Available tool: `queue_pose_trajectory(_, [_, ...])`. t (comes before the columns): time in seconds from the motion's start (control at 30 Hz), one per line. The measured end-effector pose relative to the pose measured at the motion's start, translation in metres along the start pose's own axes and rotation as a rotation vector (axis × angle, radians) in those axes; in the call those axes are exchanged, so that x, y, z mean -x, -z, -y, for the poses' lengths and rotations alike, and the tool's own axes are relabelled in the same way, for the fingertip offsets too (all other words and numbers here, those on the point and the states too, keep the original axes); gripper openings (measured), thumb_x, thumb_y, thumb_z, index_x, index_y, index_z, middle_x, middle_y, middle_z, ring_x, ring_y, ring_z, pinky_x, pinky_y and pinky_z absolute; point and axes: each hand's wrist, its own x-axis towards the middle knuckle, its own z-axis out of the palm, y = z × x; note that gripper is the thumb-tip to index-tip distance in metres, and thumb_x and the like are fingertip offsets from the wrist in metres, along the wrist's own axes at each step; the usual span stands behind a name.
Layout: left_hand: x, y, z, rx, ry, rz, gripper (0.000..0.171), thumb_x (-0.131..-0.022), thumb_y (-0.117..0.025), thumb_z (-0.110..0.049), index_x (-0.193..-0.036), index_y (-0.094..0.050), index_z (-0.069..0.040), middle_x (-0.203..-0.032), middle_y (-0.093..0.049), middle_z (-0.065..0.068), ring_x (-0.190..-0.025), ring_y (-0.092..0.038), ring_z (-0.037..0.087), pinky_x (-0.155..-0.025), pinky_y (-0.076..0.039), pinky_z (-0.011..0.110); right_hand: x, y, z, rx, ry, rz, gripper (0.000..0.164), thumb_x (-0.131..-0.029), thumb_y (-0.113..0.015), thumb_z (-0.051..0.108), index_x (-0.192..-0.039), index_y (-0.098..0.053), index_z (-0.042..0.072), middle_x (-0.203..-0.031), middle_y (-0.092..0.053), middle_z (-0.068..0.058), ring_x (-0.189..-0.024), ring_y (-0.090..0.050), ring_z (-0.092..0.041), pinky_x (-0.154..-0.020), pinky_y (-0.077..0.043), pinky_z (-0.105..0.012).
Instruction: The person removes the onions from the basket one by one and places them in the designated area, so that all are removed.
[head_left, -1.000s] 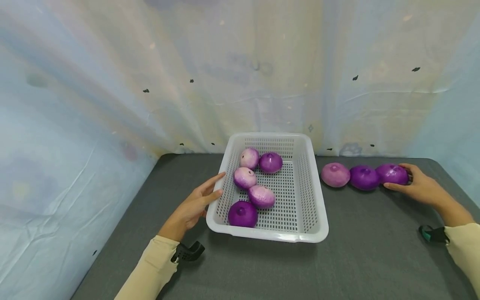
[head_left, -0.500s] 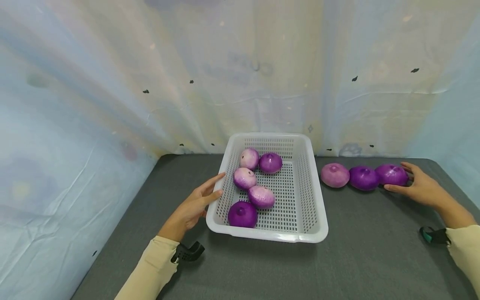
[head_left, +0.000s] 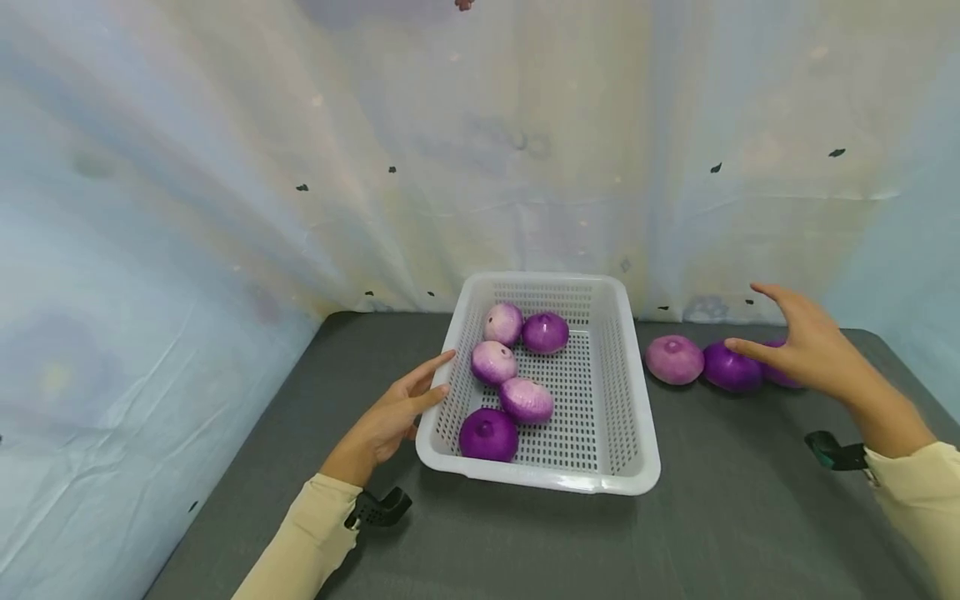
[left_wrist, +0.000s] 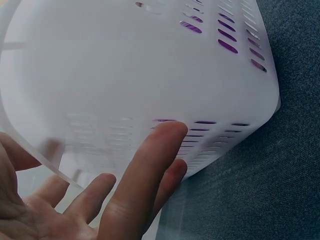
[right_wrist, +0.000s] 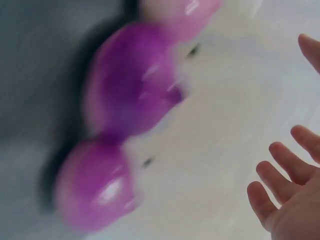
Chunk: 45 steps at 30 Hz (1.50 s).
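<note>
A white plastic basket (head_left: 652,450) holds several purple onions, among them a dark one (head_left: 488,434) at its near left corner and a paler one (head_left: 527,401) beside it. My left hand (head_left: 390,417) rests against the basket's left side with its fingers extended, touching the rim and outer wall. To the right of the basket, three onions sit in a row: a pink-purple onion (head_left: 674,360), a dark purple onion (head_left: 732,367) and a third onion (head_left: 780,367) partly hidden by my right hand (head_left: 810,342). That hand hovers above the row, fingers and thumb spread, holding nothing.
Everything stands on a dark grey cloth-covered table (head_left: 525,550). A pale patterned curtain (head_left: 525,167) hangs behind the table and along its left side. The basket's right half shows bare perforated floor.
My right hand has lifted off the rightmost onion and moved left, up over the row, with its fingers spread. The left hand and the basket have stayed put; the head view has tilted slightly.
</note>
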Motion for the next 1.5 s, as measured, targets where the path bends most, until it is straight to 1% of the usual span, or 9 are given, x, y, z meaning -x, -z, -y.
queue_pose_trajectory(0.17, [0.0, 0.0, 0.0, 0.001, -0.002, -0.001, 0.059, -0.101, -0.057, -0.038, -0.153, -0.03, -0.045, -0.165, -0.025, 0.0, -0.133, -0.049, 0.036, -0.081, -0.057, 0.049, -0.007, -0.005, 0.051, -0.029, 0.13, 0.031, 0.089, -0.085, -0.078, 0.037, -0.154, -0.031, 0.008, -0.156, -0.032, -0.027, -0.14, -0.027, -0.053, -0.105, -0.022, -0.074])
queue_pose_trajectory(0.27, [-0.001, 0.0, 0.0, 0.001, -0.005, 0.003, 0.059, -0.102, -0.056, -0.037, -0.153, -0.03, -0.045, -0.165, -0.024, 0.0, -0.134, -0.048, 0.036, -0.081, -0.056, 0.049, -0.009, -0.014, 0.074, -0.054, 0.17, 0.071, 0.085, -0.084, -0.079, 0.037, -0.153, -0.035, 0.011, -0.156, -0.034, -0.022, -0.142, -0.028, -0.05, -0.107, -0.022, -0.074])
queue_pose_trajectory(0.57, [-0.002, 0.0, 0.001, -0.006, -0.002, 0.007, 0.06, -0.101, -0.057, -0.039, -0.154, -0.029, -0.045, -0.166, -0.022, -0.001, -0.136, -0.046, 0.037, -0.082, -0.056, 0.049, -0.017, -0.043, 0.108, -0.142, 0.285, 0.187, 0.078, -0.088, -0.075, 0.04, -0.15, -0.039, 0.012, -0.151, -0.042, -0.016, -0.137, -0.042, -0.039, -0.105, -0.036, -0.067])
queue_pose_trajectory(0.73, [-0.002, 0.001, 0.002, -0.006, 0.0, 0.01, 0.061, -0.101, -0.057, -0.039, -0.154, -0.028, -0.044, -0.166, -0.022, 0.0, -0.136, -0.045, 0.037, -0.083, -0.056, 0.049, -0.019, -0.055, 0.12, -0.176, 0.332, 0.249, 0.078, -0.087, -0.076, 0.041, -0.149, -0.039, 0.012, -0.145, -0.047, -0.017, -0.12, -0.056, -0.033, -0.09, -0.055, -0.049])
queue_pose_trajectory(0.87, [-0.001, 0.001, 0.002, -0.011, 0.002, 0.01, 0.06, -0.102, -0.056, -0.037, -0.155, -0.028, -0.043, -0.166, -0.022, 0.001, -0.136, -0.046, 0.038, -0.083, -0.056, 0.049, -0.019, -0.064, 0.128, -0.193, 0.318, 0.317, 0.078, -0.086, -0.077, 0.044, -0.149, -0.04, 0.015, -0.141, -0.05, -0.013, -0.105, -0.065, -0.025, -0.072, -0.059, -0.033])
queue_pose_trajectory(1.0, [-0.002, 0.001, 0.0, -0.016, 0.003, 0.008, 0.059, -0.102, -0.055, -0.037, -0.154, -0.028, -0.044, -0.166, -0.022, 0.002, -0.137, -0.045, 0.039, -0.083, -0.056, 0.049, -0.019, -0.073, 0.136, -0.162, 0.344, 0.359, 0.078, -0.085, -0.077, 0.043, -0.15, -0.041, 0.017, -0.144, -0.051, -0.009, -0.115, -0.062, -0.023, -0.085, -0.057, -0.041])
queue_pose_trajectory(1.17, [-0.002, 0.0, -0.002, -0.013, 0.004, 0.009, 0.059, -0.102, -0.055, -0.036, -0.154, -0.028, -0.044, -0.166, -0.023, 0.002, -0.138, -0.044, 0.039, -0.083, -0.056, 0.049, -0.02, -0.081, 0.147, -0.13, 0.381, 0.388, 0.078, -0.085, -0.077, 0.042, -0.15, -0.042, 0.019, -0.152, -0.045, -0.006, -0.136, -0.047, -0.029, -0.103, -0.046, -0.054])
queue_pose_trajectory(1.37, [-0.001, 0.0, -0.001, -0.021, 0.005, 0.008, 0.06, -0.101, -0.056, -0.039, -0.154, -0.029, -0.044, -0.166, -0.021, 0.0, -0.137, -0.045, 0.038, -0.082, -0.056, 0.048, -0.025, -0.088, 0.159, -0.108, 0.413, 0.421, 0.076, -0.086, -0.077, 0.039, -0.149, -0.043, 0.017, -0.153, -0.045, -0.005, -0.142, -0.042, -0.029, -0.111, -0.038, -0.056])
queue_pose_trajectory(1.5, [-0.001, 0.001, 0.0, -0.027, 0.002, 0.008, 0.059, -0.102, -0.056, -0.039, -0.154, -0.029, -0.044, -0.167, -0.02, -0.001, -0.136, -0.045, 0.036, -0.081, -0.056, 0.047, -0.029, -0.088, 0.17, -0.076, 0.434, 0.443, 0.074, -0.086, -0.077, 0.039, -0.149, -0.044, 0.019, -0.152, -0.047, -0.004, -0.142, -0.043, -0.028, -0.112, -0.038, -0.054])
